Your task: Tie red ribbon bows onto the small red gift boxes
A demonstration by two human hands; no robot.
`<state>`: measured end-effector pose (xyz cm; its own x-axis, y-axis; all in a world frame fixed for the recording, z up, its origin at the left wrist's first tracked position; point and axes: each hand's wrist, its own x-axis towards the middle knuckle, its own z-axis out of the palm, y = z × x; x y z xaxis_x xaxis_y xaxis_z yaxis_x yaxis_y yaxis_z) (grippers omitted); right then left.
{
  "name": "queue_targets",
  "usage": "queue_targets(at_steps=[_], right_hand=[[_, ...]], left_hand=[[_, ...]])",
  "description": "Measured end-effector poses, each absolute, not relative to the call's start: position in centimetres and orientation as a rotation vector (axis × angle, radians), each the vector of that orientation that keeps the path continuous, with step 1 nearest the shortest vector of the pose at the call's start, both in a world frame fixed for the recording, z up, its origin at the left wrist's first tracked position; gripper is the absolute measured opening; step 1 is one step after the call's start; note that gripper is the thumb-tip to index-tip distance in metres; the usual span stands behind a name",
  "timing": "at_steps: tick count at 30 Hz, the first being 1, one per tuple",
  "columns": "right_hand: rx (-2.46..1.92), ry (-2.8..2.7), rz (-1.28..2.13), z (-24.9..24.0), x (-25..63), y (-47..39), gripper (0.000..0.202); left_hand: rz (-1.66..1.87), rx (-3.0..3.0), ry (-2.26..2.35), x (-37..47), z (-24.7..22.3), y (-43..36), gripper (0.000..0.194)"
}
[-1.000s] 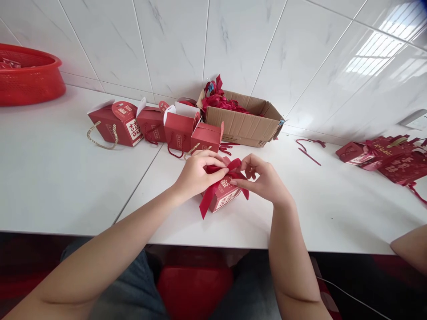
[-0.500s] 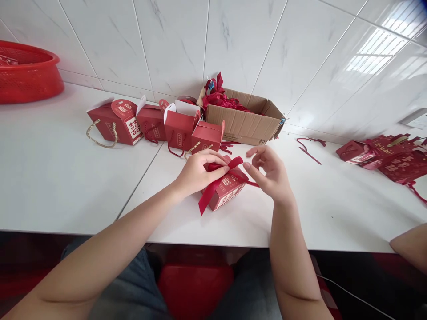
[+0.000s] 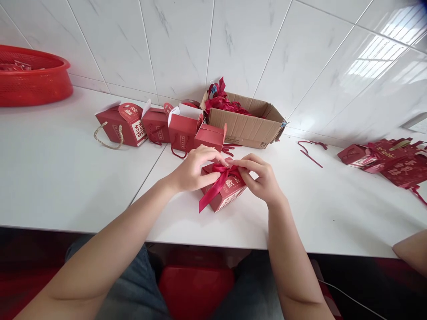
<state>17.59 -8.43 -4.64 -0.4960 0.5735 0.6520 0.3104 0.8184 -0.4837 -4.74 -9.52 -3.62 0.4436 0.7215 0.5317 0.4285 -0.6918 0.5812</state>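
Observation:
A small red gift box [image 3: 220,203] with white and gold characters sits on the white table in front of me. Across its top runs a red satin ribbon [image 3: 211,195], gathered into a bow, with one flat tail hanging over the near left side. My left hand [image 3: 195,171] holds the left part of the bow between curved thumb and fingers. On the other side, my right hand [image 3: 260,178] pinches the right loop of the ribbon. The fingertips of both hands nearly meet over the knot and partly hide it.
Behind stand several red boxes [image 3: 182,131] with cord handles and a cardboard box [image 3: 247,126] of red ribbons. A red plastic basket [image 3: 36,86] is at far left. Ribbon scraps [image 3: 310,153] and more decorated boxes [image 3: 383,158] lie right. Another person's arm [image 3: 412,250] shows at the right edge.
My right hand has moved left from beside the box and closed on the bow's right side. My left hand stays at the bow, its thumb shifted left. The view has shifted slightly.

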Motion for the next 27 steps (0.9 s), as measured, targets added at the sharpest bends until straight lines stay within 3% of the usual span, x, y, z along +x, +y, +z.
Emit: queue_targets(at_steps=[3, 18, 27], right_hand=[[-0.646, -2.152, 0.369, -4.8, 17.7, -8.3, 0.037], [-0.602, -2.281, 0.412, -4.9, 17.8, -8.4, 0.035], [-0.648, -2.304, 0.416, -4.9, 17.9, -8.5, 0.054]], left_hand=[[1.19, 2.331, 1.095, -4.5, -3.8, -9.4, 0.012], [1.228, 2.188, 1.233, -5.0, -4.5, -8.4, 0.019], [1.249, 2.179, 1.163, -5.0, -4.5, -8.4, 0.019]])
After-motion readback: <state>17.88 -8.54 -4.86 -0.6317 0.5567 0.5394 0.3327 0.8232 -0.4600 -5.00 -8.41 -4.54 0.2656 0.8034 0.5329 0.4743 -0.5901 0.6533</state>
